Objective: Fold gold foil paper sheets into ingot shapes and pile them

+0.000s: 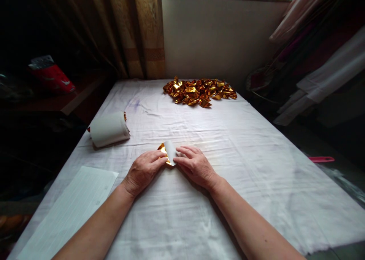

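A small piece of gold foil paper (170, 152) with a white back lies in the middle of the cloth, partly folded so that both the gold and the white side show. From the left, my left hand (146, 168) has its fingers on the gold part. My right hand (196, 165) has its fingertips at the white edge on the right. Both hands rest low over the cloth with fingers closed around the paper. My thumbs and the underside of the paper are mostly hidden.
A pile of folded gold foil pieces (199, 92) lies at the far edge. To the left are a curled stack of white-backed paper (110, 129) and a lined sheet (71, 210). A white cloth (242, 176) covers the table. Hanging clothes (330, 77) stand at the right.
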### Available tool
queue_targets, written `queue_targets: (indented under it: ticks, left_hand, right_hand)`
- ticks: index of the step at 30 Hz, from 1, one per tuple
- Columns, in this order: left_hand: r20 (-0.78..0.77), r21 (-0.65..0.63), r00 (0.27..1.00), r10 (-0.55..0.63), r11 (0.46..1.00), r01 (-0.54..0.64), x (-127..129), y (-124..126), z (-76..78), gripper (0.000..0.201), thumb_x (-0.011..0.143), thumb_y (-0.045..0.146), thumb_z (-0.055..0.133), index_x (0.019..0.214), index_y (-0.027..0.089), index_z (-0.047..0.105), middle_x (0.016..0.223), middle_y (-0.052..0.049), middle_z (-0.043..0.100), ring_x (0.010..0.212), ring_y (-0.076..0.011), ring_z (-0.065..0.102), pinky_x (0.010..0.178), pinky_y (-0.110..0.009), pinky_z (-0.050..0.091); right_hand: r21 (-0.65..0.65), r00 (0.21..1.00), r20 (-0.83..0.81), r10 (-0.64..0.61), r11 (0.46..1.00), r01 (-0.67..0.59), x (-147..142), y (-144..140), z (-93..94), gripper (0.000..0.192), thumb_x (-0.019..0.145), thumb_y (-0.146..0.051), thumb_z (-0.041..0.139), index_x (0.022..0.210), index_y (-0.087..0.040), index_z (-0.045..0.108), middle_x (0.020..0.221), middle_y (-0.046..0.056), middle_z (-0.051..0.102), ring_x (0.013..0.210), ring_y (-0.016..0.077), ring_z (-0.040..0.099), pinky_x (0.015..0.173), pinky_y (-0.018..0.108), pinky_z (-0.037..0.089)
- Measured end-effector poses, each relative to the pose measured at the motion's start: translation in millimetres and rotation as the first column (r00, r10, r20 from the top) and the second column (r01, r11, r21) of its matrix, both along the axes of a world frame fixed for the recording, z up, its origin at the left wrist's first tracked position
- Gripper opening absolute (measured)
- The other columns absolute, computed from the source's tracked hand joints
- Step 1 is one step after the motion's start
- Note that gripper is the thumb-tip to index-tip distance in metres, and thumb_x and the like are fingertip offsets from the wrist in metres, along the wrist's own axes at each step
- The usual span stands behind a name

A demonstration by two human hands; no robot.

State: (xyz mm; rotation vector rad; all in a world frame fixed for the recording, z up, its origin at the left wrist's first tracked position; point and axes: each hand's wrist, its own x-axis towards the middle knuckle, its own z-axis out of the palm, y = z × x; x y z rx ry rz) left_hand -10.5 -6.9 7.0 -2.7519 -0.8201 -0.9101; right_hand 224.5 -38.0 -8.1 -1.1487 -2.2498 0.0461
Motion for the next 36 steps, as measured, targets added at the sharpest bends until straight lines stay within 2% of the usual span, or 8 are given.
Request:
queue_targets:
  ticks: [5, 9, 11, 18, 22, 28, 33, 36]
  left_hand:
    - [-0.015, -0.051, 0.999, 0.039, 0.998, -0.039, -3.5, 1.7, -1.8, 0.016, 0.093, 0.022, 0.056, 0.099, 0.022, 0.070, 0.102, -0.006, 0.071, 0.101, -0.0202, 0.064, 0.089, -0.036, 0.053]
    - [0.020, -0.080, 1.000, 0.021, 0.997, -0.019, -7.0, 0.6, -1.0, 0.016, 0.094, 0.022, 0.054, 0.100, 0.021, 0.069, 0.096, -0.005, 0.071, 0.092, -0.0177, 0.065, 0.083, -0.032, 0.055]
    - [0.043, -0.107, 0.999, 0.013, 0.994, -0.008, -8.5, -0.8, -0.4, 0.016, 0.094, 0.023, 0.054, 0.101, 0.020, 0.068, 0.095, -0.005, 0.071, 0.089, -0.0163, 0.065, 0.081, -0.030, 0.055]
    - [-0.021, -0.052, 1.000, 0.003, 0.999, -0.004, -8.2, -3.2, 0.4, 0.016, 0.094, 0.020, 0.053, 0.101, 0.020, 0.067, 0.101, -0.004, 0.072, 0.094, -0.0174, 0.066, 0.084, -0.031, 0.053]
    - [-0.095, -0.042, 0.995, 0.041, 0.998, -0.045, -6.8, -5.4, 1.6, 0.015, 0.094, 0.019, 0.053, 0.097, 0.020, 0.068, 0.100, -0.004, 0.072, 0.096, -0.0202, 0.064, 0.086, -0.035, 0.052]
    - [-0.087, -0.242, 0.989, 0.116, 0.961, -0.134, -1.0, -19.1, 4.4, 0.017, 0.093, 0.027, 0.053, 0.102, 0.022, 0.067, 0.102, -0.004, 0.070, 0.095, -0.0193, 0.062, 0.086, -0.035, 0.049]
    - [-0.069, -0.302, 0.976, 0.206, 0.928, -0.217, 7.2, -24.3, 2.4, 0.013, 0.091, 0.028, 0.055, 0.094, 0.022, 0.067, 0.099, -0.004, 0.069, 0.095, -0.0199, 0.061, 0.086, -0.036, 0.047]
    - [-0.053, -0.317, 0.975, 0.214, 0.923, -0.220, 9.0, -24.6, 2.0, 0.011, 0.091, 0.028, 0.056, 0.092, 0.022, 0.066, 0.099, -0.004, 0.068, 0.094, -0.0198, 0.060, 0.086, -0.036, 0.047]
  right_hand:
    - [0.006, 0.997, 0.047, 0.057, 0.998, -0.057, -4.0, -2.4, 10.2, 0.018, 0.093, -0.019, 0.053, 0.098, -0.024, 0.070, 0.119, 0.006, 0.069, 0.114, 0.0223, 0.058, 0.100, 0.041, 0.043]
    - [-0.052, 0.996, 0.028, 0.082, 0.995, -0.080, -5.4, -4.4, 13.1, 0.034, 0.087, -0.025, 0.060, 0.121, -0.020, 0.062, 0.129, 0.011, 0.062, 0.119, 0.0258, 0.054, 0.102, 0.045, 0.043]
    - [-0.038, 0.996, 0.034, 0.080, 0.996, -0.079, -5.8, -4.0, 11.5, 0.037, 0.086, -0.023, 0.061, 0.124, -0.021, 0.061, 0.130, 0.011, 0.062, 0.121, 0.0258, 0.053, 0.102, 0.045, 0.042]
    - [0.090, 0.998, 0.034, 0.057, 0.994, -0.059, -6.9, -1.9, 7.1, 0.015, 0.092, -0.026, 0.058, 0.098, -0.025, 0.072, 0.120, 0.007, 0.069, 0.113, 0.0243, 0.058, 0.097, 0.042, 0.044]
    - [0.026, 0.992, 0.035, 0.121, 0.992, -0.122, -8.0, -4.7, 9.1, 0.013, 0.092, -0.024, 0.059, 0.091, -0.025, 0.073, 0.110, 0.003, 0.072, 0.105, 0.0207, 0.062, 0.093, 0.037, 0.045]
    - [-0.112, 0.991, -0.066, 0.117, 0.986, -0.124, -5.9, -5.4, 8.5, 0.010, 0.089, -0.027, 0.064, 0.095, -0.025, 0.072, 0.110, 0.003, 0.072, 0.107, 0.0202, 0.063, 0.094, 0.038, 0.045]
    - [-0.150, 0.987, -0.149, 0.066, 0.985, -0.089, -9.5, -3.4, 6.6, 0.012, 0.090, -0.025, 0.060, 0.086, -0.025, 0.072, 0.106, 0.003, 0.073, 0.102, 0.0185, 0.065, 0.094, 0.037, 0.045]
    - [-0.187, 0.977, -0.212, -0.037, 0.982, -0.003, -15.6, -3.8, 4.3, 0.012, 0.088, -0.025, 0.062, 0.080, -0.025, 0.071, 0.102, 0.003, 0.074, 0.097, 0.0188, 0.065, 0.093, 0.038, 0.045]
